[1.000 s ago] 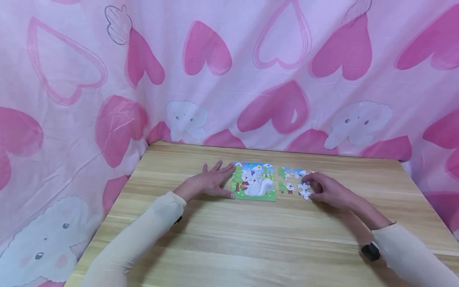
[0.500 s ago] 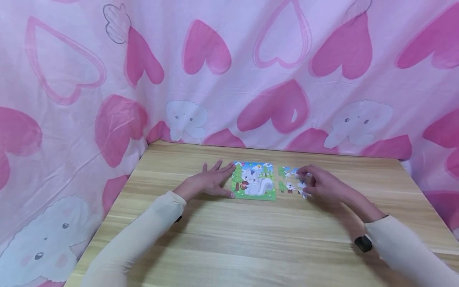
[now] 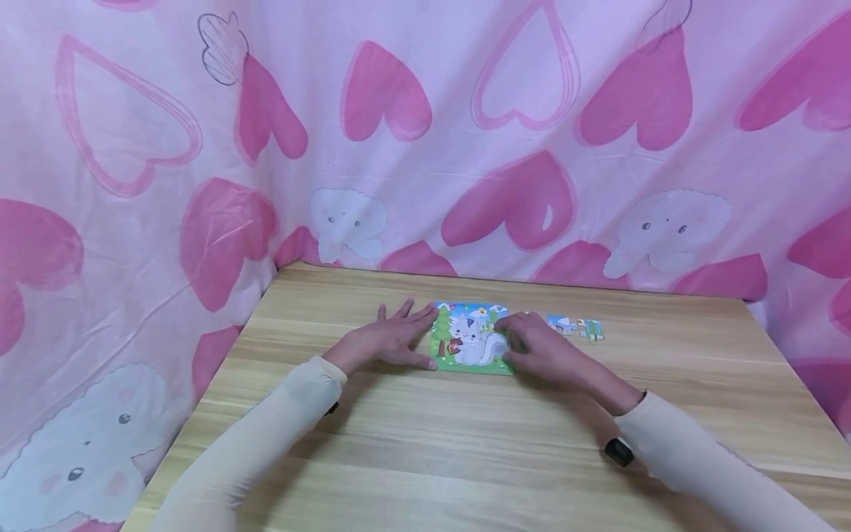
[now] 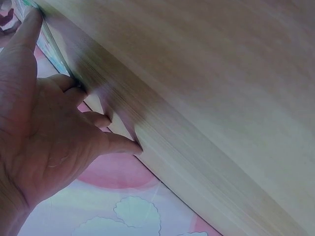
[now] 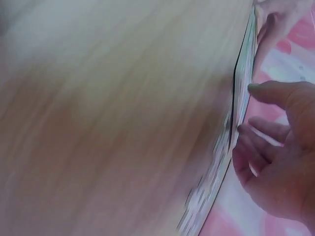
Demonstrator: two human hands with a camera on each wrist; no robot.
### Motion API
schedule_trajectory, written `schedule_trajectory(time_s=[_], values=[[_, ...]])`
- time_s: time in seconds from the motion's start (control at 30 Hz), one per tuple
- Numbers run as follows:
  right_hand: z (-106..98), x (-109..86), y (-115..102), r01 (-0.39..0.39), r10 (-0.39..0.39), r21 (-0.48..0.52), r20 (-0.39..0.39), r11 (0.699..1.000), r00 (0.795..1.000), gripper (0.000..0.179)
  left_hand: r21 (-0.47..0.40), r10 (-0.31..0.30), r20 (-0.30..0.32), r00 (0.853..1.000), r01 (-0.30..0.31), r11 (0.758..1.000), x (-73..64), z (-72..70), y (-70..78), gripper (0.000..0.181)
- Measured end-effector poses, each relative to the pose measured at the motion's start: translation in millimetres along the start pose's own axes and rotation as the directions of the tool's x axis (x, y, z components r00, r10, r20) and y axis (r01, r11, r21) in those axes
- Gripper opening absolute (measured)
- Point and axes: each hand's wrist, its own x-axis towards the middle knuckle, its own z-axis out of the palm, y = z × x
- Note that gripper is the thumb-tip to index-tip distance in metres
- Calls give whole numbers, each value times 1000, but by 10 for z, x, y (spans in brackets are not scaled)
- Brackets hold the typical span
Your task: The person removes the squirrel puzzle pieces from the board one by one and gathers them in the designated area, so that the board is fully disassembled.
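Note:
A square squirrel jigsaw puzzle [image 3: 470,336] lies flat near the back of the table, its picture whole. My left hand [image 3: 391,338] is spread along its left side, with thumb and fingertips at the edge; the left wrist view shows the fingers [image 4: 123,143] fanned apart. At the right side, my right hand [image 3: 541,349] has its bent fingers and thumb set apart at the puzzle's edge. In the right wrist view, nothing shows between thumb and fingers [image 5: 261,147]. Loose jigsaw pieces [image 3: 592,329] lie beyond the right hand, which hides others.
The wooden table [image 3: 425,451] ends at a pink curtain [image 3: 412,170] printed with hearts, behind and to the left. Both forearms have cream sleeves [image 3: 266,421], with a small black device [image 3: 618,451] at the right wrist.
My right hand has moved left from the loose pieces to the right edge of the puzzle, covering pieces seen before. The left hand stays in place.

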Motion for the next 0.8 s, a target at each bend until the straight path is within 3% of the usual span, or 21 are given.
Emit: schedule_trajectory(time_s=[0.17,0.47,0.8], values=[[70,60,-80,-5,4,-61,-7,998,1000,58,-1,-3,4,1000,3,1000,3,6,3,112],[102,146,-52,-101,100,37,13,994,995,63,4,5,-2,1000,-5,1000,3,-14,-1,113],[81,182,-52,-76,74,66,34,995,997,60,11,-4,10,1000,4,1000,12,-2,-12,112]])
